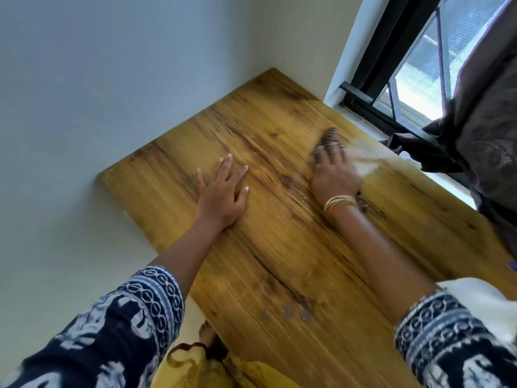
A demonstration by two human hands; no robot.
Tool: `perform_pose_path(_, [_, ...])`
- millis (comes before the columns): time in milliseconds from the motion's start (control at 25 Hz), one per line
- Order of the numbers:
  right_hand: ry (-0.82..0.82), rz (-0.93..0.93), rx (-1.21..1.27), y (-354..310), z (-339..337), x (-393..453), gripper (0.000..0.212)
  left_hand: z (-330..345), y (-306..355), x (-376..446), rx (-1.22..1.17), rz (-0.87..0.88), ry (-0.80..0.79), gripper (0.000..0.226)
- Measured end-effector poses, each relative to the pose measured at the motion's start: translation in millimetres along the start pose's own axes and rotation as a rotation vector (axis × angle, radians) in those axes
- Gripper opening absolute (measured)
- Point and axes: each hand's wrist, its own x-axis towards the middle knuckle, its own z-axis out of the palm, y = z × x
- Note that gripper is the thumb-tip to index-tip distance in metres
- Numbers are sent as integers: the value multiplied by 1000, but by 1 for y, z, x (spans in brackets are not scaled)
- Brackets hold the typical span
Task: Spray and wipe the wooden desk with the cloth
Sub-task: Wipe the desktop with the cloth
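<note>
The left hand (223, 191) lies flat and spread on the wooden worktop (279, 261), its grip released and holding nothing; it should stay there as a brace, since leaning weight on it steadies the reach. To its right, the right hand (334, 175) presses the cloth (363, 158) against the wood near the window (419, 79) edge. The cloth lies under the palm and fingers and spills out to the right, blurred; the grip looks pressed down on it rather than clenched. Long overlapping strokes along the grain, with even palm pressure, would probably serve best. No spray bottle shows.
</note>
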Motion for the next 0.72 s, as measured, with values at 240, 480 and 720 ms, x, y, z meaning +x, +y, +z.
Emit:
perform_pose_path(240, [-29,-785,102,-12,6,-43,44,1,0,0,0,1,15,52])
perform_pose_path(480, [5,204,109,81,6,49,44,3,-1,1,-4,-9,22,53])
perform_pose_path(720, [-30,113,82,-19,6,49,45,4,-2,1,-18,-13,26,53])
